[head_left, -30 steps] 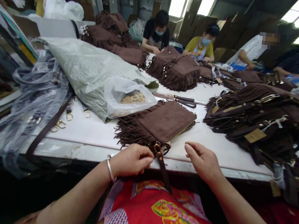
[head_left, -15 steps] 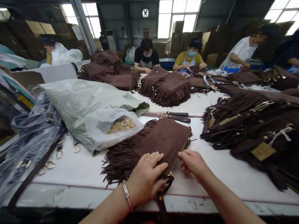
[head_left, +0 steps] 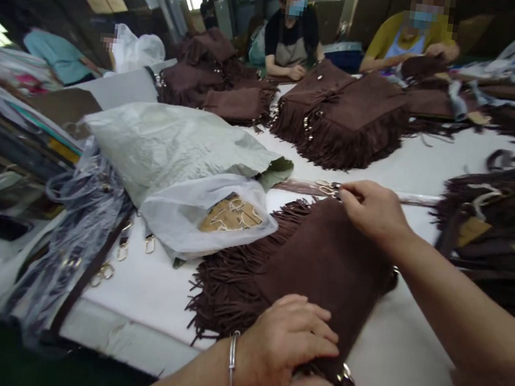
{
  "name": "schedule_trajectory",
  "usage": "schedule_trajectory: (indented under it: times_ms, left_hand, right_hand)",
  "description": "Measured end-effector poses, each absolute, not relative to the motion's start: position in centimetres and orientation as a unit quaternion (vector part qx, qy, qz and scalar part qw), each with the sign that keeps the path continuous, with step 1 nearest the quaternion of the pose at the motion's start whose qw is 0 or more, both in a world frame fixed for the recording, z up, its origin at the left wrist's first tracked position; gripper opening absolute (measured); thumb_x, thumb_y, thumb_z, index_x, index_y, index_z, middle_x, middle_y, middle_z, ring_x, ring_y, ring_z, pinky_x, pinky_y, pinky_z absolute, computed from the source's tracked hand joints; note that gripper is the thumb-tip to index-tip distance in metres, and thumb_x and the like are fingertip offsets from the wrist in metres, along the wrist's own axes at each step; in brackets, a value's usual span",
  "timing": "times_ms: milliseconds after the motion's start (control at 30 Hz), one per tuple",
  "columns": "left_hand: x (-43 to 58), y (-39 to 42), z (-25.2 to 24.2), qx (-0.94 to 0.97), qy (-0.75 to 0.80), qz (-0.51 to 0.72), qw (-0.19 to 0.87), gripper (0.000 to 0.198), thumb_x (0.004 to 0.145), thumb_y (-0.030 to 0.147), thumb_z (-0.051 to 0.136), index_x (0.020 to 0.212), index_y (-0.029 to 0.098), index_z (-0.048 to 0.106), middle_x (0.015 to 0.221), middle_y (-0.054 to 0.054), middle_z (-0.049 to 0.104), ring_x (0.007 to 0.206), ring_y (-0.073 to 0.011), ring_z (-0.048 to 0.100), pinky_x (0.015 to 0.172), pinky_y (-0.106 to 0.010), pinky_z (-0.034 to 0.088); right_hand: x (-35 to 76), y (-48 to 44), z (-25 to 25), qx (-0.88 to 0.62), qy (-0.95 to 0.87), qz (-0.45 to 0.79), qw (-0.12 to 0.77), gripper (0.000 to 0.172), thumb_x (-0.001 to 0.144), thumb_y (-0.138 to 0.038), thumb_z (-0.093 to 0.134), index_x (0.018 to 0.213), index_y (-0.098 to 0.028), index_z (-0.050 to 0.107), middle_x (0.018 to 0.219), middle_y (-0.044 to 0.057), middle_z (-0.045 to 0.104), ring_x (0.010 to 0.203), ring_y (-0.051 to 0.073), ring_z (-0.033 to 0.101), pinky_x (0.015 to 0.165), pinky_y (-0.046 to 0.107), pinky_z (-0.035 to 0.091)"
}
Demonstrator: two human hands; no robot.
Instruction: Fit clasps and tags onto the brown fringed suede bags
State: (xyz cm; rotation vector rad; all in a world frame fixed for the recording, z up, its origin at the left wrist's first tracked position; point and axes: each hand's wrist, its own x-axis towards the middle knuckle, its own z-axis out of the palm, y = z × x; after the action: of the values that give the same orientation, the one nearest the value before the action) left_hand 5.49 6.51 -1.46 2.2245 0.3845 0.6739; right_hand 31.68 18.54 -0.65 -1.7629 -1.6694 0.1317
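Note:
A dark brown fringed bag point(head_left: 324, 264) lies flat on the white table, its fringe pointing left and a gold ring at its near corner. My left hand point(head_left: 283, 346) rests on its near end with fingers spread, holding nothing. Past the bag's far edge, my right hand point(head_left: 374, 213) has its fingers closed on a short dark strap with gold clasps point(head_left: 328, 188). Most of that strap is hidden under the hand.
A grey-green plastic bag point(head_left: 174, 145) and a white bag of tan tags point(head_left: 230, 218) lie left of the fringed bag. Wrapped straps point(head_left: 72, 245) hang over the table's left edge. Brown bags are piled behind point(head_left: 342, 112) and right point(head_left: 509, 211). Co-workers sit across the table.
My right hand has left the bag's zipper side and reached forward to the dark straps. My left hand stays on the bag. The view has turned left and down.

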Motion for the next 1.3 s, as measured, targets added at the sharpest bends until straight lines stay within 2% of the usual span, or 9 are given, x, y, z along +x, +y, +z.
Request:
schedule_trajectory:
  times_ms: [133, 200, 300, 433, 567, 733, 933, 1100, 1300]
  left_hand:
    - [2.0, 10.4, 1.6, 0.825, 0.252, 0.349, 0.365, 0.019, 0.089, 0.021, 0.06, 0.106, 0.015, 0.068, 0.092, -0.008, 0.075, 0.084, -0.0155, 0.07, 0.078, -0.026, 0.056]
    - [-0.6, 13.9, 2.7, 0.812, 0.384, 0.36, 0.254, 0.017, 0.091, 0.017, 0.058, 0.102, 0.017, 0.07, 0.094, -0.007, 0.074, 0.088, -0.0161, 0.069, 0.083, -0.029, 0.055]
    - [-3.2, 19.6, 2.8, 0.842, 0.484, 0.205, 0.12, 0.019, 0.089, 0.016, 0.058, 0.099, 0.017, 0.074, 0.096, -0.008, 0.075, 0.092, -0.02, 0.068, 0.089, -0.033, 0.052]
    - [-2.0, 23.7, 0.8, 0.838, 0.541, 0.022, 0.065, 0.022, 0.09, 0.03, 0.058, 0.098, 0.021, 0.076, 0.099, -0.01, 0.073, 0.096, -0.0241, 0.067, 0.087, -0.033, 0.051]
    - [0.9, 24.4, -1.4, 0.796, 0.6, 0.009, 0.083, 0.041, 0.085, 0.049, 0.063, 0.098, 0.012, 0.075, 0.105, -0.018, 0.071, 0.099, -0.0285, 0.066, 0.085, -0.033, 0.05]
    - [0.9, 25.2, -2.0, 0.792, 0.598, 0.049, 0.116, 0.024, 0.084, 0.029, 0.062, 0.09, 0.01, 0.075, 0.102, -0.016, 0.073, 0.095, -0.024, 0.066, 0.087, -0.03, 0.048]
    - [-2.3, 24.4, 0.5, 0.771, 0.589, 0.193, 0.147, 0.022, 0.082, 0.026, 0.057, 0.078, 0.019, 0.077, 0.096, -0.011, 0.076, 0.099, -0.0255, 0.065, 0.091, -0.032, 0.045]
    - [-4.3, 22.3, 1.6, 0.703, 0.584, 0.327, 0.24, 0.02, 0.075, 0.029, 0.06, 0.074, 0.015, 0.075, 0.079, -0.009, 0.074, 0.085, -0.0227, 0.067, 0.079, -0.03, 0.05]
    - [-5.2, 19.8, 3.9, 0.599, 0.544, 0.46, 0.365, 0.028, 0.083, 0.038, 0.05, 0.086, 0.014, 0.063, 0.078, -0.006, 0.07, 0.069, -0.0144, 0.067, 0.066, -0.025, 0.053]
  right_hand:
    - [28.3, 13.3, -2.3, -0.568, -0.713, 0.024, 0.41, 0.019, 0.091, -0.029, 0.054, 0.101, -0.019, 0.068, 0.106, 0.007, 0.069, 0.1, 0.021, 0.065, 0.095, 0.037, 0.05]
    - [27.8, 9.9, -3.3, -0.568, -0.702, -0.006, 0.429, 0.017, 0.09, -0.03, 0.057, 0.101, -0.022, 0.067, 0.107, 0.006, 0.069, 0.099, 0.023, 0.066, 0.096, 0.04, 0.051]
    - [28.2, 5.3, -4.6, -0.62, -0.656, -0.018, 0.431, 0.018, 0.089, -0.032, 0.057, 0.105, -0.03, 0.066, 0.112, 0.006, 0.067, 0.101, 0.029, 0.065, 0.1, 0.048, 0.049]
    - [28.7, -0.1, -6.2, -0.644, -0.625, -0.008, 0.441, 0.019, 0.086, -0.035, 0.06, 0.104, -0.033, 0.065, 0.11, 0.005, 0.068, 0.098, 0.029, 0.066, 0.1, 0.049, 0.048]
    - [27.9, -4.3, -7.4, -0.651, -0.634, 0.018, 0.417, 0.019, 0.091, -0.038, 0.054, 0.102, -0.026, 0.065, 0.112, 0.005, 0.067, 0.098, 0.023, 0.065, 0.1, 0.04, 0.046]
    - [26.6, -7.5, -6.9, -0.615, -0.666, 0.005, 0.422, 0.016, 0.093, -0.03, 0.055, 0.104, -0.024, 0.064, 0.112, 0.004, 0.066, 0.1, 0.018, 0.065, 0.097, 0.029, 0.048]
    - [26.6, -10.4, -6.9, -0.611, -0.673, -0.001, 0.417, 0.017, 0.094, -0.031, 0.055, 0.105, -0.024, 0.065, 0.109, 0.004, 0.067, 0.099, 0.017, 0.066, 0.092, 0.028, 0.053]
    - [25.8, -12.3, -7.6, -0.586, -0.699, -0.007, 0.409, 0.018, 0.092, -0.031, 0.057, 0.106, -0.024, 0.066, 0.109, 0.004, 0.069, 0.098, 0.017, 0.068, 0.09, 0.026, 0.055]
    - [24.9, -13.7, -7.6, -0.553, -0.729, -0.018, 0.403, 0.018, 0.091, -0.029, 0.057, 0.106, -0.024, 0.067, 0.108, 0.004, 0.07, 0.097, 0.017, 0.07, 0.088, 0.024, 0.057]
